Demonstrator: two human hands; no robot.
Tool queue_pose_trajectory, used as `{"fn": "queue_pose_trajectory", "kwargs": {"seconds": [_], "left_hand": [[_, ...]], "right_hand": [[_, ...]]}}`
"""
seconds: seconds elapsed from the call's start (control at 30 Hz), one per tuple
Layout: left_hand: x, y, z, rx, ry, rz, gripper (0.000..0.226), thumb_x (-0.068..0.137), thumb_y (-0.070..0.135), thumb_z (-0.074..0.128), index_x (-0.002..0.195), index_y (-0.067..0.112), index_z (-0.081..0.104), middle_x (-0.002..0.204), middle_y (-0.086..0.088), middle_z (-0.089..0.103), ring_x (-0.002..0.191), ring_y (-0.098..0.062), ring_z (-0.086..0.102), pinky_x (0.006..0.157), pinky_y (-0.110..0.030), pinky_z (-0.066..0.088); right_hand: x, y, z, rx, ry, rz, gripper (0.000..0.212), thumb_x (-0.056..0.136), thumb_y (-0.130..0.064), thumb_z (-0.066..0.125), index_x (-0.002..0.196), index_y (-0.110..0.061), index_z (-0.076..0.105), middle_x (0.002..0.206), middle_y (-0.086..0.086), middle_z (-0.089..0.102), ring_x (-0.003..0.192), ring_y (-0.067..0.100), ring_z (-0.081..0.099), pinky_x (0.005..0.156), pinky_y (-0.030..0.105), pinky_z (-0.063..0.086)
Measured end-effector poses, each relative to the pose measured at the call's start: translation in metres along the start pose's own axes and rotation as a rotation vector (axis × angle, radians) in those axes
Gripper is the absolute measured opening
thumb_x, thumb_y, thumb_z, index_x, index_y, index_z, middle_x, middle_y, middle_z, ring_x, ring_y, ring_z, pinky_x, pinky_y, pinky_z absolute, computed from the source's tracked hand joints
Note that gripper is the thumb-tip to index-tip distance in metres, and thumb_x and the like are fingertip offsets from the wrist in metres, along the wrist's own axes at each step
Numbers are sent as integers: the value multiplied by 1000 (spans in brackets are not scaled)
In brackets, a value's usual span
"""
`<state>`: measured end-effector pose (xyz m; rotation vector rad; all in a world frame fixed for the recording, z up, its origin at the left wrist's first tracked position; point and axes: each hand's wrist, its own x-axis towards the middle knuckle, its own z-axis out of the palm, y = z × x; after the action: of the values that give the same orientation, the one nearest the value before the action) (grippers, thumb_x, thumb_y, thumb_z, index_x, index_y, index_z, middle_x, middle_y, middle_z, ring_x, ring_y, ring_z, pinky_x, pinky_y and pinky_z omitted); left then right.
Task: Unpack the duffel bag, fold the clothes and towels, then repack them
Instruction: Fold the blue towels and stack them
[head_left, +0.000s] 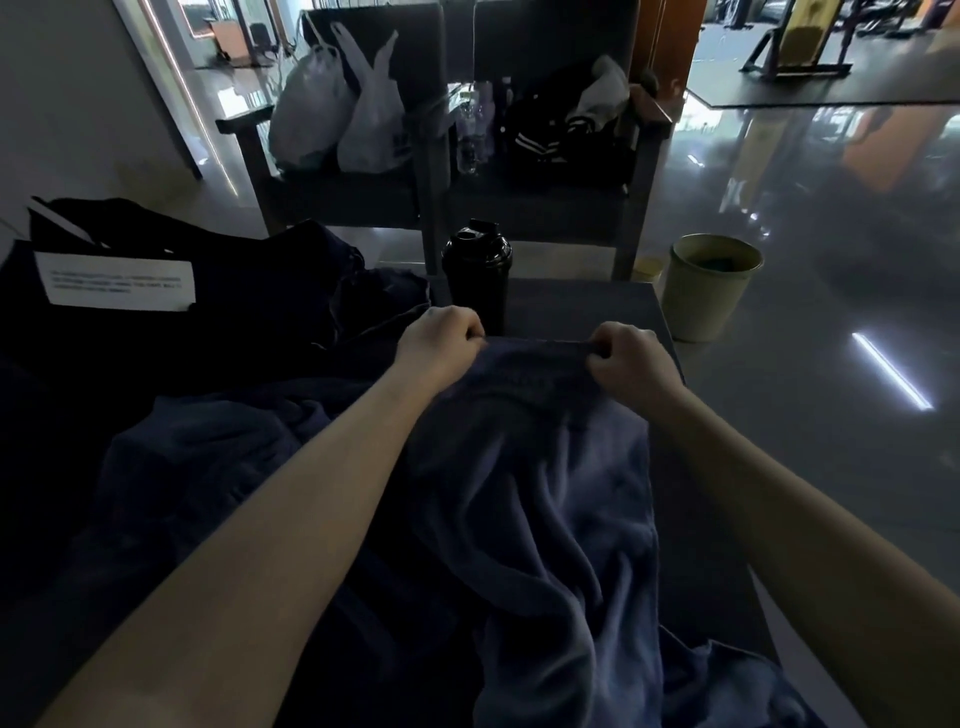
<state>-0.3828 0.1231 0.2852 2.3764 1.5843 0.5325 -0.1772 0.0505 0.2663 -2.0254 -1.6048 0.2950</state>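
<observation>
A dark blue towel (550, 499) hangs from my two hands and drapes down toward me over the grey table (587, 306). My left hand (441, 340) pinches its top edge at the left corner, fingers curled. My right hand (631, 358) pinches the same edge at the right corner. The edge is stretched taut between them. A black duffel bag (130, 332) with a white label (114, 280) lies to the left on the table. More dark cloth (208, 447) is heaped between the bag and the towel.
A black shaker bottle (476, 270) stands just beyond my hands. A pale green bin (709, 286) sits on the floor at the table's right. Two dark chairs (431, 197) behind hold white plastic bags (337, 114) and a dark jacket (566, 135).
</observation>
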Motion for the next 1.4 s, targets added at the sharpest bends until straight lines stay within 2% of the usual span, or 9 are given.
{"fn": "queue_pose_trajectory", "kwargs": {"seconds": [0.13,0.4,0.53,0.63,0.87,1.0,1.13,1.27,1.4], "left_hand": [[5,-18,16,103,-78,-76,31,88,1,48,108,18,66,115,-6,61,102,-26,59,82,-39,51],[30,-35,35,223,55,-207,28,92,4,46,117,8,58,123,-14,55,111,-32,52,84,-41,45],[-10,-14,53,321,43,-25,29,96,24,43,120,14,55,125,-7,50,116,-27,46,95,-40,35],[-46,-11,63,239,-269,-97,44,98,45,36,125,16,53,136,-7,45,128,-27,39,103,-46,31],[-47,-34,75,307,-485,10,71,97,56,26,153,18,3,161,-5,-7,147,-21,-4,119,-43,7],[-25,-34,79,380,-356,8,63,99,50,31,151,17,17,160,-4,8,147,-22,5,118,-45,9],[-49,-1,73,190,-187,142,48,96,47,42,135,20,46,136,0,45,128,-19,39,105,-37,32],[-90,-2,71,159,-526,232,58,96,53,37,148,26,30,158,5,18,145,-15,15,117,-38,16],[-91,-16,68,271,-480,127,56,100,50,29,150,27,19,160,3,9,146,-17,7,118,-44,9]], "right_hand": [[10,17,-6,-121,12,52,20,82,-17,53,96,-16,66,99,9,67,93,32,60,84,44,48],[25,28,4,-359,287,9,21,88,-6,50,106,-5,59,115,16,52,107,33,48,83,42,41],[-33,17,35,-228,-26,-123,26,91,-28,51,109,-13,62,119,7,57,108,27,51,82,36,43],[-65,28,58,-383,-301,-103,52,94,-49,40,139,-23,40,151,0,33,137,21,29,109,42,27],[-24,56,60,-445,-351,-61,64,96,-58,23,151,-28,10,160,-6,1,147,14,1,117,49,-1],[-2,55,49,-577,-255,-83,62,96,-54,31,149,-22,22,160,1,3,147,20,0,115,52,-3],[-44,33,41,-432,-128,-91,39,95,-37,42,129,-19,50,144,5,41,133,24,35,113,45,14],[-87,42,47,-373,-383,-38,56,98,-46,33,149,-25,21,159,0,10,146,19,8,117,44,5],[-71,51,49,-379,-313,-97,53,100,-46,26,149,-28,18,160,-5,3,147,16,1,117,48,1]]}}
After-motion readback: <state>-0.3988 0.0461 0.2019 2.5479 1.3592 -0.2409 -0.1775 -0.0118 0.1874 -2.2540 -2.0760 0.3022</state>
